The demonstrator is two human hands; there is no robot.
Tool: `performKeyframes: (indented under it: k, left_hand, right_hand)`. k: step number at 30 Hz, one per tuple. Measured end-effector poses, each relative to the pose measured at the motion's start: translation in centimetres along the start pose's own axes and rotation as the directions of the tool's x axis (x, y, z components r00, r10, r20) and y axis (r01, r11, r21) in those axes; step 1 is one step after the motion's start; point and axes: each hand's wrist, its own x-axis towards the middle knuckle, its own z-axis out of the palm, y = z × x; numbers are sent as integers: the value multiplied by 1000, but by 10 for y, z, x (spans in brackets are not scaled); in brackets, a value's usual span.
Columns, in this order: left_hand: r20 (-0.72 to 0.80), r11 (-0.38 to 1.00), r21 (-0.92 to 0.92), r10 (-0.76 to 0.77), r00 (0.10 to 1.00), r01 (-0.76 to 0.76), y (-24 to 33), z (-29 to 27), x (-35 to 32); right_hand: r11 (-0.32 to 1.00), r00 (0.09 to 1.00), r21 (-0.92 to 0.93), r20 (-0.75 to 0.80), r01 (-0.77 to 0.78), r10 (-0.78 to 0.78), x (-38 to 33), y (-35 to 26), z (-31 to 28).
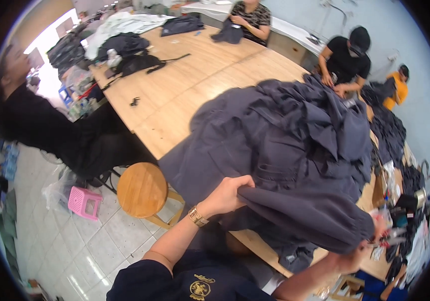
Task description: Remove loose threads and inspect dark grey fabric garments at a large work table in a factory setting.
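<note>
One length of dark grey sleeve (305,213), gathered at its cuff end, stretched sideways in front of the wearer, over the near edge of the worktop (169,95). Left hand (232,193): fingers closed together on the sleeve's left end; gold-coloured wristband (197,215) at the wrist. Right hand (355,255): clamped on the cuff end, blurred, fingers partly hidden by the cloth. One large heap of dark grey garments (285,125), crumpled, directly behind the sleeve and spread over the near part of the worktop; whether the sleeve joins it cannot be told. Worktop of pale wood, bearing also a small black item (134,102) near its left edge, one black strapped article (137,65) and, at the far left corner, white cloth (124,27). One round wooden stool (142,189), beside the worktop at left; one pink plastic stool (84,201) on the tiled floor (107,241), farther left. One co-worker in a black cap (348,57), both hands on dark cloth at the heap's far right side. One person in black (39,120), at the worktop's left side.
</note>
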Motion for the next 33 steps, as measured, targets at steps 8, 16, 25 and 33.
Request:
performKeyframes:
  k: [8, 16, 25, 33]
  left_hand:
    - [-579, 749, 623, 636, 510, -226, 90, -91, 18]
    - [-375, 781, 620, 218, 901, 69, 32, -98, -52]
    - [-167, 737, 565, -340, 926, 372, -31, -74, -90]
    - [-134, 816, 565, -56, 989, 123, -25, -33, -49]
  right_hand:
    - [924, 967, 330, 221, -195, 125, 69, 30, 6]
    - [878, 819, -268, 329, -397, 470, 16, 116, 33]
    - [651, 781, -755, 361, -76, 510, -53, 130, 25]
    - [685, 795, -727, 388, -47, 466, -66, 112, 6]
